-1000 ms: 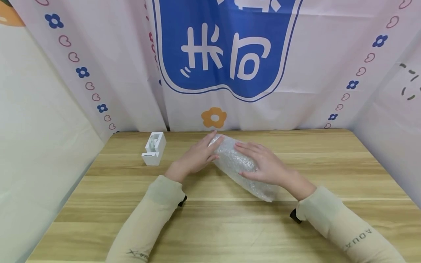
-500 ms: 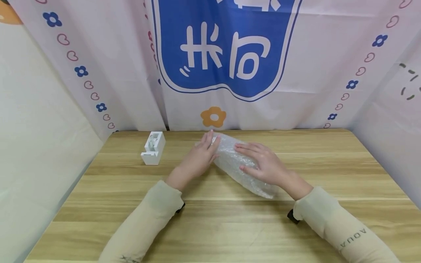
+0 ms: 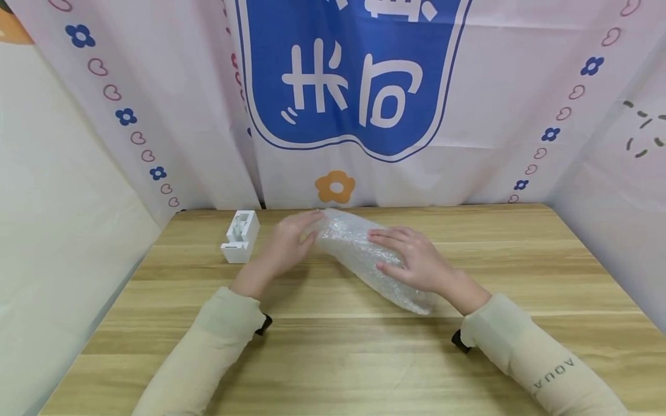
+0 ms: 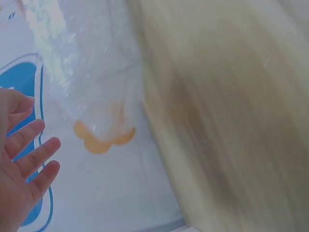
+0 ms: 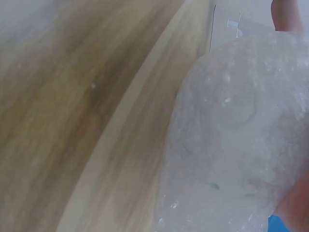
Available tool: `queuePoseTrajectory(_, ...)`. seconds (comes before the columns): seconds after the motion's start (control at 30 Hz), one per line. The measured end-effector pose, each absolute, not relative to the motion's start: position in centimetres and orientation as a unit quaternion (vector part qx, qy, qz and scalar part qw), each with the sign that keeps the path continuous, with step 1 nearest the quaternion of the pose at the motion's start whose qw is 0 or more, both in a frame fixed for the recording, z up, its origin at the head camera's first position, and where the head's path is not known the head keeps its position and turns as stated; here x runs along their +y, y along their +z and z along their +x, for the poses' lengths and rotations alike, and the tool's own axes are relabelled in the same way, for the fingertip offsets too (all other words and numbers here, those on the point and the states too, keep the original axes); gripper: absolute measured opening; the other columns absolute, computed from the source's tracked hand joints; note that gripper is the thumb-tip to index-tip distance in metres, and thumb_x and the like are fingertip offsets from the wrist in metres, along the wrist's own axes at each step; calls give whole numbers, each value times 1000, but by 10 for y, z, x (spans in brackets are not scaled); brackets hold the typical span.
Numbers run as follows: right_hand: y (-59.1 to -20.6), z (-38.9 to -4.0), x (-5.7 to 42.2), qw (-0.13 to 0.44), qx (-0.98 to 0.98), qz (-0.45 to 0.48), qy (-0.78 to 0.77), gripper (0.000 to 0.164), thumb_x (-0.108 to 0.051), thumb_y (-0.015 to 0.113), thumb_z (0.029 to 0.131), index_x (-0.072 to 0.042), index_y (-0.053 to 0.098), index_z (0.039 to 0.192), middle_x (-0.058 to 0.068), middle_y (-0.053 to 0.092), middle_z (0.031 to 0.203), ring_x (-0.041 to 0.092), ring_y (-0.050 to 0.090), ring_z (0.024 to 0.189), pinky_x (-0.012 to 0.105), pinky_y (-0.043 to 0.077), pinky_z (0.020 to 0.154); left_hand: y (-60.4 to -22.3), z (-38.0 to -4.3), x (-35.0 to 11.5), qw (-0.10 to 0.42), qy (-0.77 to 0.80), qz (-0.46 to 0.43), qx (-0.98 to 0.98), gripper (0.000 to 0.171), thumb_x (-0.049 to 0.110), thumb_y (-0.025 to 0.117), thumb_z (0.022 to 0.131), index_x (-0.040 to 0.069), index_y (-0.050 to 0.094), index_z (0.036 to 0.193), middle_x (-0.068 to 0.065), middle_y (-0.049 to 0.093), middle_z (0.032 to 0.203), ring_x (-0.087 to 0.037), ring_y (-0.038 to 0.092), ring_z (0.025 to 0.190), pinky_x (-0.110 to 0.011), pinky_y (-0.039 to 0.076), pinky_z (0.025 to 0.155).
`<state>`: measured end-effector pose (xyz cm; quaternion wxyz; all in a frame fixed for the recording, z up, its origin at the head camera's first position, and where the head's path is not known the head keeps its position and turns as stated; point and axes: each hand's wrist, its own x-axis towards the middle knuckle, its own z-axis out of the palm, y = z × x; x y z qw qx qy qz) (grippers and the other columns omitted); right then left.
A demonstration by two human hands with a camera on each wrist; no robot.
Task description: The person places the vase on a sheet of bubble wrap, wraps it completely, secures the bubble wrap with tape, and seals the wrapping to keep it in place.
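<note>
A long bundle of clear bubble wrap (image 3: 351,245) lies slantwise on the wooden table, its far end up and to the left. My right hand (image 3: 411,260) rests on its middle with fingers laid across the top. In the right wrist view the wrap (image 5: 231,135) bulges beside a finger (image 5: 295,205). My left hand (image 3: 283,245) is at the far-left end, fingertips right at the wrap's edge. The left wrist view shows that hand (image 4: 24,159) with fingers spread and the wrap (image 4: 72,43) beyond them. What the wrap contains is hidden.
A white tape dispenser (image 3: 240,238) stands on the wooden table (image 3: 333,358) to the left of my left hand. Behind the table's back edge hangs a printed curtain (image 3: 291,173); pale sheets close off the left and right sides.
My left hand has slid off the top of the wrap's far end and moved left to its edge. The right hand stays on the wrap, almost unmoved.
</note>
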<state>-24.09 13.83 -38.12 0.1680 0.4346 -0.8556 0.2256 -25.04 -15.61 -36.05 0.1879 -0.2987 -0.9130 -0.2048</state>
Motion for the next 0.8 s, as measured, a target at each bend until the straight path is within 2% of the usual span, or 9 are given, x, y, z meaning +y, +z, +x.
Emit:
queuePoseTrajectory(0.13,-382,-242,137,171,-854,435,227,51,-37,58,86,-11,55,130,1,50,135,27,43,123,49,33,100,-350,-249,-163,176,-226,-275,-918,41,14,61,89,9,54,129,-7,55,128,-24,49,119,-38,40,98)
queuePoseTrajectory(0.27,-383,-242,137,167,-856,434,226,51,-38,58,87,-12,54,131,1,49,136,25,43,123,48,32,101,-339,-249,-172,155,-257,-255,-919,43,20,61,90,12,52,131,-7,57,125,-25,51,116,-41,40,97)
queuePoseTrajectory(0.33,-383,-242,137,165,-857,434,225,51,-38,58,87,-12,53,131,0,48,136,24,43,123,48,32,101,-332,-250,-178,160,-274,-249,-915,43,21,61,90,13,52,131,-7,62,116,-25,57,108,-42,43,93)
queuePoseTrajectory(0.37,-383,-243,138,164,-857,434,224,51,-38,58,87,-12,53,131,0,48,136,24,43,123,47,32,101,-329,-251,-182,164,-283,-248,-912,43,21,61,90,12,52,131,-7,64,111,-25,60,98,-42,45,89)
queuePoseTrajectory(0.5,-383,-243,139,167,-857,433,224,51,-38,58,87,-12,54,131,1,49,136,24,43,122,46,33,100,-320,-253,-195,188,-306,-252,-899,40,20,61,91,12,54,129,-3,67,95,-20,61,77,-36,46,70)
queuePoseTrajectory(0.6,-383,-244,139,168,-857,432,225,51,-38,58,87,-12,54,131,1,49,135,23,43,122,46,33,101,-316,-251,-205,193,-318,-244,-896,37,22,60,91,13,57,127,-2,67,94,-17,59,79,-34,44,64)
queuePoseTrajectory(0.8,-383,-244,139,165,-858,430,228,51,-38,58,87,-12,53,131,1,49,136,23,43,122,46,32,101,-311,-243,-230,177,-345,-177,-905,30,27,59,92,16,63,119,-1,67,95,-15,60,84,-37,49,73)
